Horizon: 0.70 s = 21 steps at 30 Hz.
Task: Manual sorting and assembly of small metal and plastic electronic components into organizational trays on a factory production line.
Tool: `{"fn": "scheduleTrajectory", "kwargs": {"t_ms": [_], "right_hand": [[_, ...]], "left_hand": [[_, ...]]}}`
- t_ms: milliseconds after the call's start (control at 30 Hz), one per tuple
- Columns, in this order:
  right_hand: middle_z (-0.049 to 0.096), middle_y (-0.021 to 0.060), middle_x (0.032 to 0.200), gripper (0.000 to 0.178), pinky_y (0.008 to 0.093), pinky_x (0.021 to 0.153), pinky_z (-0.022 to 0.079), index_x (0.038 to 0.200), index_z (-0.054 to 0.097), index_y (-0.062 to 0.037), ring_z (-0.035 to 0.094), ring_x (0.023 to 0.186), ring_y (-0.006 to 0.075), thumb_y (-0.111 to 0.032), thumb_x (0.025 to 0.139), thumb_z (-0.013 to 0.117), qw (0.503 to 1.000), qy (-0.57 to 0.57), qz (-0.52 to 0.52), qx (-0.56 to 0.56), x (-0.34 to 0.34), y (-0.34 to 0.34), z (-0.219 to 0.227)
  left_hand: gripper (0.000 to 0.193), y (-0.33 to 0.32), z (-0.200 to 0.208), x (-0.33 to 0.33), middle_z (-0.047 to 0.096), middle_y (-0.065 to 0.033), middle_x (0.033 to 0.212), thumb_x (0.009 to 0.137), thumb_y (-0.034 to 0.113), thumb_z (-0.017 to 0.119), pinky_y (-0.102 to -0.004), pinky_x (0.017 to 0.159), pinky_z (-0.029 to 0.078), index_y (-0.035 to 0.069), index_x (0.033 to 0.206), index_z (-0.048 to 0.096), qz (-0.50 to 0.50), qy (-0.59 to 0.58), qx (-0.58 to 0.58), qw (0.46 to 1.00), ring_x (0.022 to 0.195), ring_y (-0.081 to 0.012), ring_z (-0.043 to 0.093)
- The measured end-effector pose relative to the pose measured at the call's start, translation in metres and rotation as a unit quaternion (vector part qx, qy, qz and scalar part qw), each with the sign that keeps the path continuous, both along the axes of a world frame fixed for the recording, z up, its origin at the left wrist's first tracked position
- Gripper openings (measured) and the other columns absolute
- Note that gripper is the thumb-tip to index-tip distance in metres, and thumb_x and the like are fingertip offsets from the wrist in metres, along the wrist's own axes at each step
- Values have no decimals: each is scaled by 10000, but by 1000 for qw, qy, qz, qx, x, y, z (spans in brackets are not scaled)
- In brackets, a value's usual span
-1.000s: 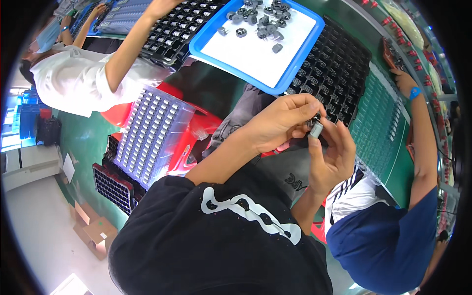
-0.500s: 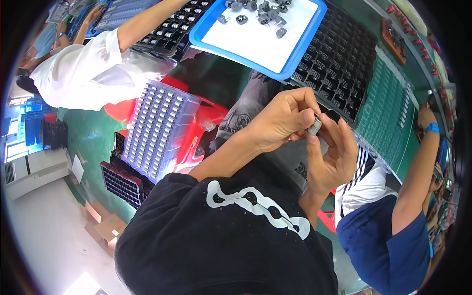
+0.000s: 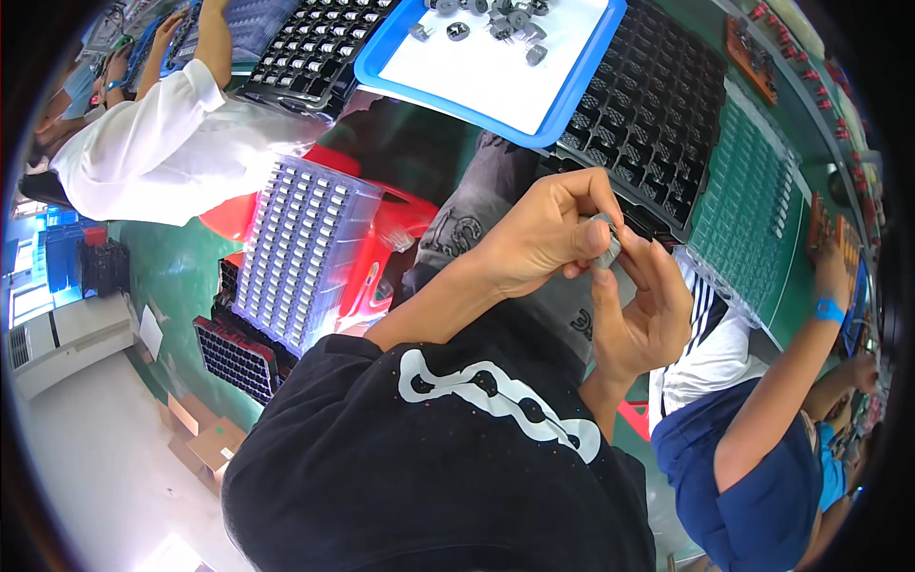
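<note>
We see the left hand (image 3: 545, 238) and the right hand (image 3: 646, 315) meet in front of the dark shirt (image 3: 429, 448). Between their fingertips there is a small grey part (image 3: 607, 255), partly covered by the fingers, so its exact form we cannot tell. The left thumb and forefinger are narrow and pinch this part from the upper left. The right thumb touches its lower end, and the right forefinger is bent against its other side; the other right fingers are loosely curved.

Beyond the hands we find a blue tray (image 3: 579, 76), lined with a white sheet (image 3: 472, 81), and dark grey round pieces (image 3: 515, 19) lie on this sheet. Just beside the tray, on its right, is a black compartment tray (image 3: 648, 110), and further right a clear blister tray (image 3: 739, 191) with a row of silvery pieces. On the left, a clear plastic tray (image 3: 295, 253) with rows of silver cylinders stands near a red stool (image 3: 367, 281). At the right, a co-worker in navy clothing (image 3: 739, 467) reaches forward with one arm.
</note>
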State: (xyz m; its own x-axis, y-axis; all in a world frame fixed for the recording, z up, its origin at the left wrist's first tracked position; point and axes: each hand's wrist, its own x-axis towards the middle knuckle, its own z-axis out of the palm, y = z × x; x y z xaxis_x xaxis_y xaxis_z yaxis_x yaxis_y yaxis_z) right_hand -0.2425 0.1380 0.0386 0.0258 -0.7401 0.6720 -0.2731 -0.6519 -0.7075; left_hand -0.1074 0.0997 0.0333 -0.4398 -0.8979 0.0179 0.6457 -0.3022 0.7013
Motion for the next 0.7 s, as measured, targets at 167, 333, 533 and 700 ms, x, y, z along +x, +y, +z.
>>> {"fn": "scheduleTrajectory", "kwargs": {"t_ms": [167,333,533,700], "right_hand": [[653,242,976,483,318,736,572,1144,524,65,672,862,283,138,704,709,999,-6,-21,-26,4,-4,0],[666,198,1014,437,315,754,548,1094,593,51,659,893,287,111,683,729,1000,14,-25,-10,0,-7,2],[650,185,1093,293,347,873,474,1044,675,38,623,1000,271,59,752,698,995,70,-61,44,4,-5,1],[674,147,1057,287,355,851,491,1005,706,-4,614,994,296,2,721,744,986,80,-123,76,4,-7,-9]], "left_hand": [[587,0,0,0,550,-19,834,649,556,771,-131,406,336,80,884,519,-9,5,-3,1000,562,-22,490],[562,-1,-4,-2,558,-22,849,676,534,767,-124,411,353,77,897,527,-7,5,-8,1000,586,-21,512],[258,-2,-13,-14,607,-34,835,836,189,733,-161,508,413,28,941,561,76,36,32,996,665,-45,555],[200,-8,-18,-9,594,-43,824,844,123,714,-161,492,384,24,919,557,56,-7,73,996,648,-44,530]]}}
